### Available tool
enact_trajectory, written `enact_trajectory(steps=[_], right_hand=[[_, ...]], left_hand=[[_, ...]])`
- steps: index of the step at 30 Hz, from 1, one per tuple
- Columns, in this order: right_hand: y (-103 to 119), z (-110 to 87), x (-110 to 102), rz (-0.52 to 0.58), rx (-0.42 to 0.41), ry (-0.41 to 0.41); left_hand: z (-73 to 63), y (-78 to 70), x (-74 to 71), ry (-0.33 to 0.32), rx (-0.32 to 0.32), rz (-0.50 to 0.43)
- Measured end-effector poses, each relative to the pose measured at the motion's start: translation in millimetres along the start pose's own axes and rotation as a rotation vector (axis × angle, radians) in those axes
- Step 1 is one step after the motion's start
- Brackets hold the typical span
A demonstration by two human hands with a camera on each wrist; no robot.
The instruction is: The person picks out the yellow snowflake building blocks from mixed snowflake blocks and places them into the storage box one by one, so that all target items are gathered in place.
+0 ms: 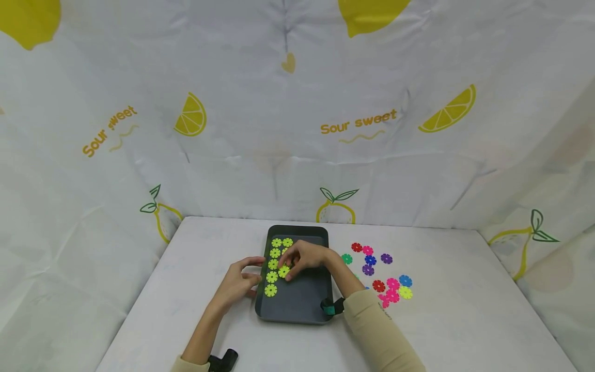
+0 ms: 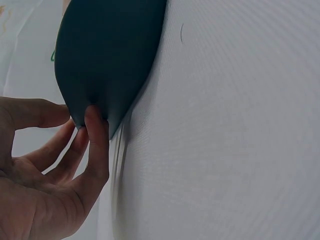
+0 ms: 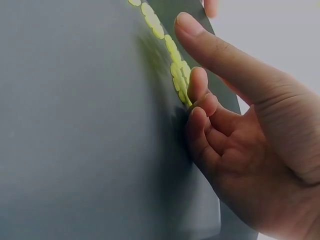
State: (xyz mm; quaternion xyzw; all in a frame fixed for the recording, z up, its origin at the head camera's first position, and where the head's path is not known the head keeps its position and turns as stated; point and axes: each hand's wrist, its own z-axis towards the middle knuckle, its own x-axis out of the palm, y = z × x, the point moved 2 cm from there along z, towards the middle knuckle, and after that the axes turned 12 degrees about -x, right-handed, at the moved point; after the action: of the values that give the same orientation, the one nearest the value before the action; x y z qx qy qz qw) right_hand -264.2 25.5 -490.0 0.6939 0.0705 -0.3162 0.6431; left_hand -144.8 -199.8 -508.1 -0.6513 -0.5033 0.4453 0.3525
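Note:
A dark grey tray (image 1: 297, 315) lies on the table, with several yellow flower-shaped pieces (image 1: 271, 290) in columns along its left side. At the tray's left rim is my left hand (image 1: 237, 284); in the left wrist view its thumb and fingertips (image 2: 97, 127) grip the edge. Over the tray, my right hand (image 1: 307, 258) reaches down to a yellow flower-shaped piece (image 1: 284, 271) in the second column. The right wrist view shows bent fingers (image 3: 197, 122) touching the pieces, while the thumb stands apart from them. Some pieces are hidden under the right hand.
Right of the tray lie loose flower-shaped pieces: red (image 1: 378, 286), pink (image 1: 392, 295), purple (image 1: 386, 259), blue (image 1: 405, 280), green (image 1: 346, 259) and one yellow (image 1: 406, 292). The right forearm partly covers this group. A white lemon-print cloth (image 1: 260, 170) hangs behind the table.

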Motion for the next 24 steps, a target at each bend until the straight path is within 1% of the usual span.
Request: enact_trajectory(steps=[10, 16, 24], right_hand=[[1.5, 0.4, 1.8, -0.013, -0.005, 0.027], [3.3, 0.0, 1.5, 0.001, 0.006, 0.029], [4.3, -0.4, 0.7, -0.008, 0.032, 0.017]], left_hand=[[-0.6, -0.8, -0.3, 0.007, 0.0, -0.007], [-0.5, -1.0, -0.1, 0.003, -0.003, -0.005], [-0.5, -1.1, 0.3, -0.006, 0.001, -0.004]])
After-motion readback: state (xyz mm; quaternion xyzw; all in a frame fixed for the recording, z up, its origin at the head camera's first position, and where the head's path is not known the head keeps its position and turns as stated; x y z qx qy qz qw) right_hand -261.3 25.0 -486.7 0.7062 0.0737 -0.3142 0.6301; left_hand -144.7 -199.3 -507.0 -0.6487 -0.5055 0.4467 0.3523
